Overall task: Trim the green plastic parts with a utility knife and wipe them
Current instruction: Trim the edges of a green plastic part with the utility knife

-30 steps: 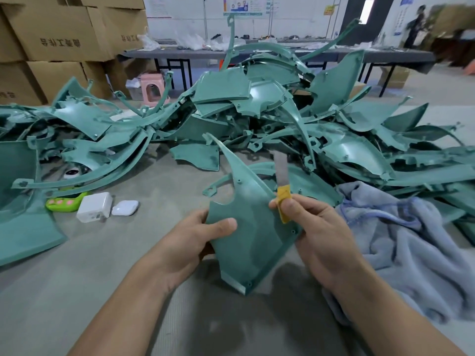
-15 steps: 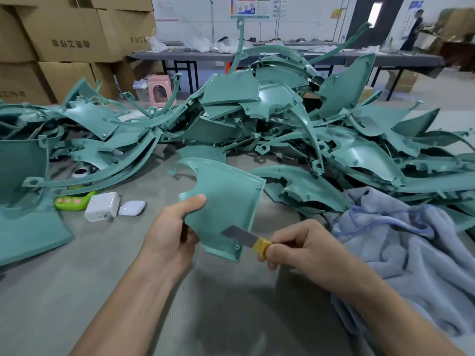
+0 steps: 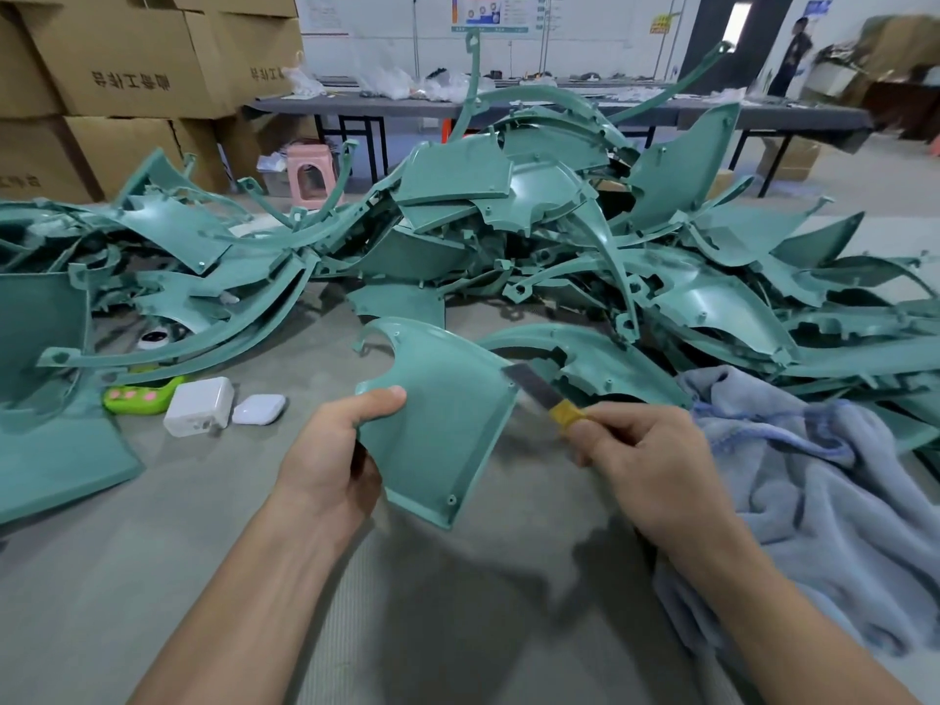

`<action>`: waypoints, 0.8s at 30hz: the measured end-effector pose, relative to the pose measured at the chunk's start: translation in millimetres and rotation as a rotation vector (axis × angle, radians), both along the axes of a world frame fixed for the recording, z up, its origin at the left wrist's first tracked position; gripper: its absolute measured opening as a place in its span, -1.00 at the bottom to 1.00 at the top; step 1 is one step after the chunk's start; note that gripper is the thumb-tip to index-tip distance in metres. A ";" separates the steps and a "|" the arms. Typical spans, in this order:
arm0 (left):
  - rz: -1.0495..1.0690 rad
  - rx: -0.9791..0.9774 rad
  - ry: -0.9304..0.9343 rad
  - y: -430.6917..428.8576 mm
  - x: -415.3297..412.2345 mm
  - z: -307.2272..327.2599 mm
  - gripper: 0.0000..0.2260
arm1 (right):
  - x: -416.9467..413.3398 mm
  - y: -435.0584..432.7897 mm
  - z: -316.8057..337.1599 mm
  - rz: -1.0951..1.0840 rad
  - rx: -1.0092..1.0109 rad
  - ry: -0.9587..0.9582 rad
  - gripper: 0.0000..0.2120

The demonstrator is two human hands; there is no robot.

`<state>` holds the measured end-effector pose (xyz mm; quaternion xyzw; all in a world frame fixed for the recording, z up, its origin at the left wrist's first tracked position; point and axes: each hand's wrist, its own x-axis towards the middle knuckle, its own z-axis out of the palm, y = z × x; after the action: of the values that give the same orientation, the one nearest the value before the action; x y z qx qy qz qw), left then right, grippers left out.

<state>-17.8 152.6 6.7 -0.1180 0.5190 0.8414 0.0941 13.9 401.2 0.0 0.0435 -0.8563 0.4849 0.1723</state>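
My left hand (image 3: 333, 457) grips a curved green plastic panel (image 3: 442, 419) by its left edge, thumb on its face, and holds it above the grey table. My right hand (image 3: 646, 465) pinches a utility knife (image 3: 547, 396) with a yellow-wrapped handle. Its grey blade points up and left and meets the panel's upper right corner. A grey-blue cloth (image 3: 814, 480) lies bunched at the right, under my right forearm.
A big pile of green plastic parts (image 3: 534, 236) fills the table's far half and both sides. A white charger (image 3: 199, 405), a white earbud case (image 3: 258, 409) and a green toy (image 3: 137, 396) lie at the left. Cardboard boxes (image 3: 117, 58) stand behind.
My left hand turned the panel from edge-on to face-up. The knife swung from upright down to the panel's lower edge, then up to its upper right corner.
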 end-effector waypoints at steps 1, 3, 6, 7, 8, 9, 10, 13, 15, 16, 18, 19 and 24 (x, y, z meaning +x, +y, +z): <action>-0.007 0.008 -0.001 -0.5 -0.1 0.1 -0.74 | -0.7 3.4 2.5 0.013 -0.091 0.013 -0.74; 0.007 0.016 -0.005 -0.1 -1.2 0.6 -0.74 | 5.6 6.4 8.4 0.284 -0.175 -0.038 -0.79; 0.024 0.014 -0.025 1.3 -0.4 1.8 -0.66 | 16.9 -4.0 6.3 0.561 0.096 -0.256 -0.86; 0.021 0.013 -0.026 1.1 0.4 2.1 -0.63 | 13.3 -5.6 0.9 0.472 0.149 -0.242 -0.85; 0.015 0.013 -0.027 0.7 0.8 2.1 -0.62 | 8.0 -5.8 -2.7 0.336 0.122 -0.206 -0.82; 0.007 0.011 -0.030 0.3 1.2 2.2 -0.61 | 3.0 -3.5 -4.0 0.179 0.056 -0.151 -0.78; -0.002 0.010 -0.034 -0.3 1.6 2.4 -0.61 | -1.4 1.4 -3.9 0.041 -0.016 -0.094 -0.75; 0.001 0.021 -0.037 0.6 2.2 3.8 -0.62 | -1.4 10.5 2.9 0.102 -0.158 -0.023 -0.77; 0.005 0.014 -0.036 2.2 1.8 3.7 -0.63 | 9.8 0.7 3.5 0.425 -0.088 -0.123 -0.83; 0.001 0.009 -0.035 2.3 2.0 3.4 -0.62 | 14.2 -6.1 0.7 0.507 -0.010 -0.182 -0.85; 0.004 0.000 -0.021 0.7 1.1 1.8 -0.62 | 8.2 -10.8 -9.5 0.357 0.048 -0.172 -0.81; 0.011 0.000 -0.012 -0.8 -0.1 0.8 -0.66 | 0.7 -7.2 -12.3 0.184 0.031 -0.117 -0.77; 0.007 0.009 0.029 -5.4 -2.0 -0.5 -0.70 | -10.5 12.1 -8.6 -0.098 -0.052 -0.174 -0.76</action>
<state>-19.7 147.3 6.2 -0.1074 0.5160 0.8457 0.0841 3.4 413.3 -8.6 -0.0450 -0.8563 0.4999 0.1218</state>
